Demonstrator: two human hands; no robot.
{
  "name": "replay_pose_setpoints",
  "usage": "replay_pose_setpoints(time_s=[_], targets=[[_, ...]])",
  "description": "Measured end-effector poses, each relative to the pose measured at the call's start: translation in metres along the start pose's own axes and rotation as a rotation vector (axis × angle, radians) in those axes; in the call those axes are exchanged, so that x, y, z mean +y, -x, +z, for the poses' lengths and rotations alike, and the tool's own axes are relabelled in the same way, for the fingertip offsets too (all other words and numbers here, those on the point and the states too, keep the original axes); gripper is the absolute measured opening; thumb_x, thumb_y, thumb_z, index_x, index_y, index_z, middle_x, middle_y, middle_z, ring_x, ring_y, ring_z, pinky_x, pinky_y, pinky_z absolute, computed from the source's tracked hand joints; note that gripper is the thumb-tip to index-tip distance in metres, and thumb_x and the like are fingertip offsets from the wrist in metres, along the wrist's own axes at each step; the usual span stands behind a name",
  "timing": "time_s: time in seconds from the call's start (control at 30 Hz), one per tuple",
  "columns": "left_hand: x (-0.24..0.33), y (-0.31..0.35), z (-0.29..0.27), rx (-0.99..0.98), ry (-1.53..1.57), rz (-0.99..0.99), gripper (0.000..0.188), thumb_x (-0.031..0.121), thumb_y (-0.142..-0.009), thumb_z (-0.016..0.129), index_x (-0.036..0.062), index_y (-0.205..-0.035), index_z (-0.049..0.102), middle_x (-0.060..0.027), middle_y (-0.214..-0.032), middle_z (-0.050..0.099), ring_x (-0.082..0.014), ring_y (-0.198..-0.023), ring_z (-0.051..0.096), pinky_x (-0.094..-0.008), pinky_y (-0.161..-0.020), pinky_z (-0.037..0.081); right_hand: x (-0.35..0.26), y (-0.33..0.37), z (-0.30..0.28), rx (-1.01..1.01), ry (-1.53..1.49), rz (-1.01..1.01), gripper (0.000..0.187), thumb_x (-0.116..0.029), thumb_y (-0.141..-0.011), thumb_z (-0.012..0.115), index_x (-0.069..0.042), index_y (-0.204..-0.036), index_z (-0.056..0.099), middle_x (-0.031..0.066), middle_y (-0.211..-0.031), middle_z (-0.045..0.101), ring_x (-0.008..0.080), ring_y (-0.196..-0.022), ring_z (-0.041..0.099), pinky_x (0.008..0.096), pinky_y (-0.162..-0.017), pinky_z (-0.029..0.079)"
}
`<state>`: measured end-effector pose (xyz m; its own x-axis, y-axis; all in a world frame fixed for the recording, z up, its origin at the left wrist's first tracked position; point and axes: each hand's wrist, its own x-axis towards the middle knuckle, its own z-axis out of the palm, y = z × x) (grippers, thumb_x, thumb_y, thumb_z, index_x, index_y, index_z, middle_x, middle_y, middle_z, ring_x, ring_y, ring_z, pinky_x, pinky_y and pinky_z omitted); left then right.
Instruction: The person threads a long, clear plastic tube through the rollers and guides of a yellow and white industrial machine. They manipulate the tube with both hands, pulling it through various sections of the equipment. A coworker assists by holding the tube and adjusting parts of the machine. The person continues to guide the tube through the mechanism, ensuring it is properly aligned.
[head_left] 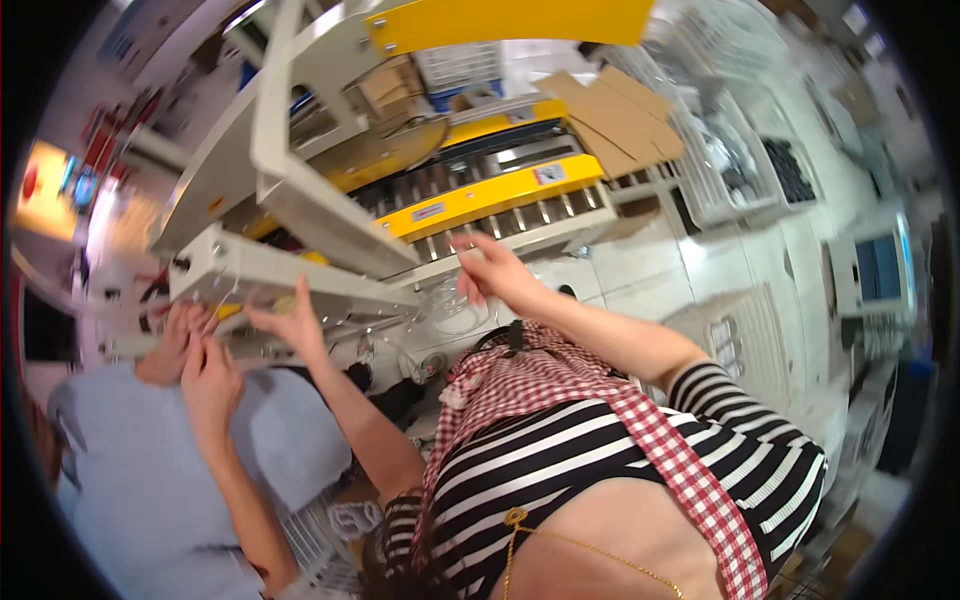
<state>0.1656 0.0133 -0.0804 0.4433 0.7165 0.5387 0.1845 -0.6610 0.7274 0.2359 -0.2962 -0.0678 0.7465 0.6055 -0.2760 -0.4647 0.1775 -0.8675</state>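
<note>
My left hand [291, 322] is raised beside a white machine beam, fingers and thumb spread; it looks blurred and I see nothing held in it. Close to its left, a co-worker's two hands [205, 345] meet at a small yellow piece [229, 311], whose kind I cannot make out. My right hand [488, 270] hovers in front of the machine's yellow-edged roller bed [490, 195], its fingers loosely bent and apart. Just below it lies a clear, loosely looped plastic thing [458, 308], which I cannot tell to be tubing or a bag. No contact with it shows.
The white machine frame [325, 215] slants across the left, under a yellow cover [510, 22]. Flat cardboard pieces [615, 120] lie at the far end. White baskets [715, 160] with parts stand beyond, right. A person in light blue [190, 470] sits close on my left.
</note>
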Motion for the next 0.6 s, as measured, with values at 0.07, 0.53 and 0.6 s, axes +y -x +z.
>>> replay_pose_setpoints(time_s=[0.07,0.53,0.6], targets=[[0.015,0.002,-0.001,-0.007,-0.038,-0.073,0.086,0.029,-0.066,0.080,-0.0013,-0.128,0.029,-0.0234,-0.129,0.025,-0.0339,-0.119,0.028,-0.0439,-0.101,0.024,0.018,-0.056,-0.050,0.214,0.242,-0.078,0.041,-0.018,-0.091,0.046,-0.005,-0.129,0.038,0.0085,-0.063,0.059,0.0137,-0.041,0.051,0.0268,-0.039,0.041],[0.014,-0.002,0.004,-0.076,-0.058,-0.144,0.096,0.029,-0.067,0.080,-0.0029,-0.135,0.020,-0.0227,-0.133,0.023,-0.0332,-0.123,0.029,-0.0429,-0.103,0.025,0.002,-0.184,-0.124,0.256,1.422,0.206,0.099,-0.058,-0.071,0.066,-0.025,-0.144,0.008,0.0143,-0.116,0.058,0.0305,-0.105,0.057,0.0419,-0.086,0.045],[0.006,-0.001,-0.001,-0.061,-0.062,-0.126,0.091,0.026,-0.067,0.080,-0.0021,-0.133,0.023,-0.0212,-0.130,0.025,-0.0312,-0.121,0.030,-0.0421,-0.102,0.026,-0.004,-0.194,-0.116,0.212,1.409,0.245,0.102,-0.055,-0.069,0.069,-0.024,-0.144,0.006,0.0135,-0.120,0.057,0.0301,-0.106,0.057,0.0415,-0.089,0.044]])
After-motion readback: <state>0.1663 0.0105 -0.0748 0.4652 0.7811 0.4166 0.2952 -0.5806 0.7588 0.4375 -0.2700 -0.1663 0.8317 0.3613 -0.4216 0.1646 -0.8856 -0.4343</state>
